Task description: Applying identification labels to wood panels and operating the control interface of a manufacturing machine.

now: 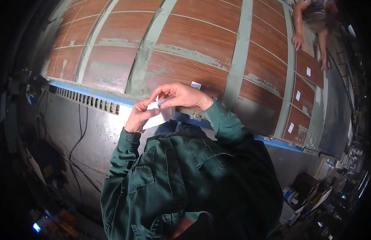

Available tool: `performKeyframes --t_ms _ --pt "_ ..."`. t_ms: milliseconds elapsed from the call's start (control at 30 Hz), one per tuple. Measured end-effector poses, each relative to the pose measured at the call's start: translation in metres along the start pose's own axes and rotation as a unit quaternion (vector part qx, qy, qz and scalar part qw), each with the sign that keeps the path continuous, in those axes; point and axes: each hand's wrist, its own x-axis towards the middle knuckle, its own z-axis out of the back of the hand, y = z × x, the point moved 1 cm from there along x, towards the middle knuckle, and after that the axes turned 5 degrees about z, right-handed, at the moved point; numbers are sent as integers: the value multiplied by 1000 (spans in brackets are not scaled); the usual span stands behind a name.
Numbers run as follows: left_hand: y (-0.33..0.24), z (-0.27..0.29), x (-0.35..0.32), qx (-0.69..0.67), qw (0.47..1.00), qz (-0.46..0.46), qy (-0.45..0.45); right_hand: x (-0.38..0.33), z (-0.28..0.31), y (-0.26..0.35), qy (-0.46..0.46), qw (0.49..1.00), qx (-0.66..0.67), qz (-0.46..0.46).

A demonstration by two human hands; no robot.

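White paper: one folded or stacked piece of white paper (166,115), between the two hands, held off the bench (65,85) at its near edge; we cannot tell how many layers it has.
Left hand: one left hand (137,117), pinching the paper's left side, its thumb laid across the near face.
Right hand: one right hand (181,95), fingers curled, pinching the paper's upper edge with thumb and fingertips; these lie close to the left hand's fingers.
White labels: four, as we count them. One white label (196,85) lies just beyond the right hand; the other three labels (298,95) lie well to the right of both hands, one on each of three panels.
Brown panels: more than ten wood-grained brown panels (201,32), in rows beyond the hands and to either side.
Green strips: at least four pale green strips (237,52), running between the rows, away from the hands.
Co-worker's hands: two co-worker's hands (297,41), far beyond and right of ours; one rests on the work, the other is at a panel's edge.
Slotted strip: one slotted strip (89,101), left of the left hand.
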Motion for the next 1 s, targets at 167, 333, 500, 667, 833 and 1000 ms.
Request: performKeyframes --t_ms 167,333,500,667,833,1000 --pt "6 -2 24 27 999 -6 -15 -4 20 15 17 997 72 -13" --pt "4 -6 37 -56 991 6 -122 6 66 10 24 993 -96 70" --pt "5 4 34 -58 972 -13 -226 51 175 10 -314 879 -291 212" --pt "17 6 40 -60 968 9 -245 92 271 -29 -449 750 -431 225" --pt "18 1 47 -75 965 12 -252 27 302 -17 -457 675 -555 168" --pt "21 11 53 -80 966 32 -242 -56 317 6 -504 668 -530 138"
